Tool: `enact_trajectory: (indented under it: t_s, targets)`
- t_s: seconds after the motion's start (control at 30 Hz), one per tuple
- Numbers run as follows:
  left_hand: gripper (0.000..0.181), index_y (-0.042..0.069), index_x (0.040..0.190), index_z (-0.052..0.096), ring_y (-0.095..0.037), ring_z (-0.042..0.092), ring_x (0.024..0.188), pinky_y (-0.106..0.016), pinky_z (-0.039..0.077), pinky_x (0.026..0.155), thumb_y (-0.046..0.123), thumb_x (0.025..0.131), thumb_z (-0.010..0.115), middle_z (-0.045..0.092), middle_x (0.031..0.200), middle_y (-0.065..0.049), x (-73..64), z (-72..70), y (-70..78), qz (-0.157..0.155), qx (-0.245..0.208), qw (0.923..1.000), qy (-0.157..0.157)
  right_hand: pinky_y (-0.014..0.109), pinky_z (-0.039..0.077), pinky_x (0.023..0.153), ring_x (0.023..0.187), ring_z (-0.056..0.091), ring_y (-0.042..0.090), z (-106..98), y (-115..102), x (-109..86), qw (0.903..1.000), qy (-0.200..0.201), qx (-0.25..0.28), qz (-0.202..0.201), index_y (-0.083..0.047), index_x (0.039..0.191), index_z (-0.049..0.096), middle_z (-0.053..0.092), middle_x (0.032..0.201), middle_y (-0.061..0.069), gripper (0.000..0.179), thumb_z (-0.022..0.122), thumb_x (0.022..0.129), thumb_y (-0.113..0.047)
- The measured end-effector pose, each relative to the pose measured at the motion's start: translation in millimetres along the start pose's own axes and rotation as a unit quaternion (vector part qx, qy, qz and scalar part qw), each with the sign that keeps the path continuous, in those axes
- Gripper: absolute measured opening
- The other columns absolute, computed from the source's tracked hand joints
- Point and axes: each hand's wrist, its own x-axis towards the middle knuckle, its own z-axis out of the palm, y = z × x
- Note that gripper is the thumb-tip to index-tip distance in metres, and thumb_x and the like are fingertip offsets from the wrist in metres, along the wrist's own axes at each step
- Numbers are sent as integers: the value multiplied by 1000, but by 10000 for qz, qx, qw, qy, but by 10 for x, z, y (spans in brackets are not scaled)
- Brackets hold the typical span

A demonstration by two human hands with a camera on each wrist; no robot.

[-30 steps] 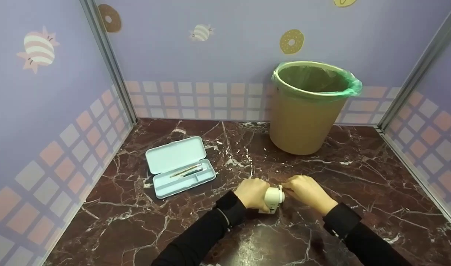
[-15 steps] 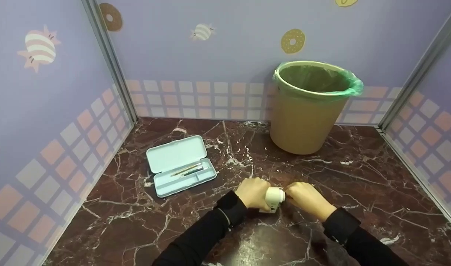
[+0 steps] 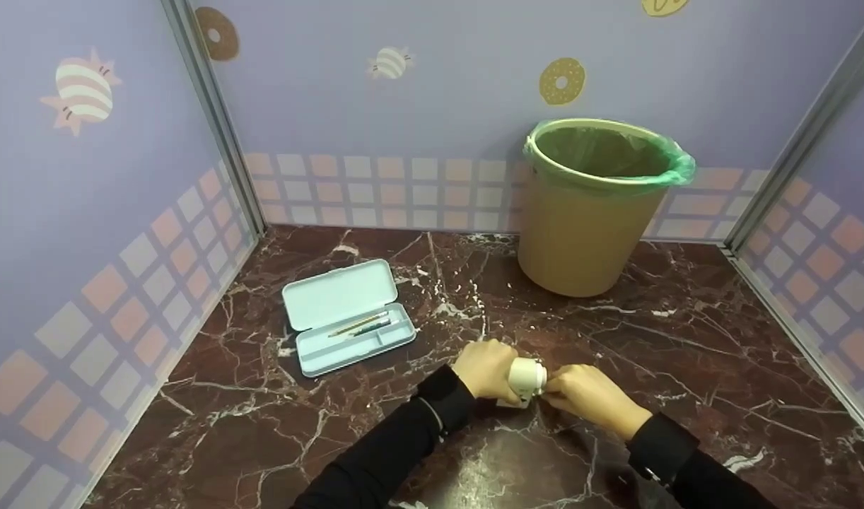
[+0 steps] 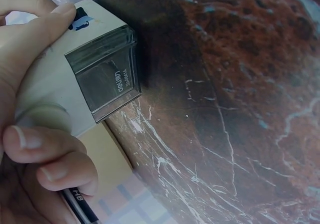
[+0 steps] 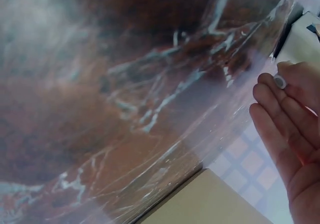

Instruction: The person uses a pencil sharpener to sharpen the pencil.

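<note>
In the head view, my left hand (image 3: 485, 369) grips a white pencil sharpener (image 3: 525, 376) on the dark marbled tabletop. The left wrist view shows its clear shavings drawer (image 4: 112, 72), the thumb lying on the body and fingers curled at its side. Below those fingers a dark pencil (image 4: 81, 206) marked HB sticks out, partly hidden by them. At the sharpener's right end, my right hand (image 3: 584, 394) pinches the crank; its small pale knob (image 5: 280, 82) shows between thumb and fingers in the right wrist view.
An open light-blue pencil case (image 3: 354, 350) holding a few pencils lies at left. A tan bin (image 3: 580, 240) with a green liner stands at the back right. Small pale crumbs (image 3: 476, 297) are scattered between them. Patterned walls (image 3: 432, 92) enclose the back and sides.
My right hand has swung downward, toward the near side of the sharpener's right end, along with the crank. The left hand keeps its grip in nearly the same spot.
</note>
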Motion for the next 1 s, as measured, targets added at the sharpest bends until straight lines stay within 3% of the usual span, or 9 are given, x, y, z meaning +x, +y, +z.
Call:
enact_trajectory:
  t_s: [0.4,0.57,0.77,1.0]
  targets:
    - [47,18,83,72,-15,68,69,-32,54,55,51,58,93,74,81,2,1,-8,26,-138,112,9998,30,25,50,55,60,61,6,-6,-42,-62,9990,267,154,-322,-17,73,73,70,69,-6,14,85,74,-8]
    - [47,18,82,71,-15,67,68,-33,53,54,51,57,94,74,80,1,-6,-4,27,-201,143,9997,56,24,50,57,61,61,5,-46,-80,-68,9989,154,240,-359,-17,72,71,70,69,-6,15,84,75,-8]
    - [48,18,82,71,-15,66,67,-33,52,54,51,57,94,73,79,2,-6,-1,18,-253,153,9996,29,28,54,62,66,67,8,-107,-119,-81,9986,-39,425,-297,-16,80,78,74,75,-5,9,85,78,-11]
    - [48,18,82,71,-13,66,67,-32,53,54,54,58,93,73,79,3,-17,-17,27,-236,225,9995,40,21,45,55,60,57,2,-164,-149,-98,9974,176,538,-451,-19,73,72,66,66,-8,16,85,76,-11]
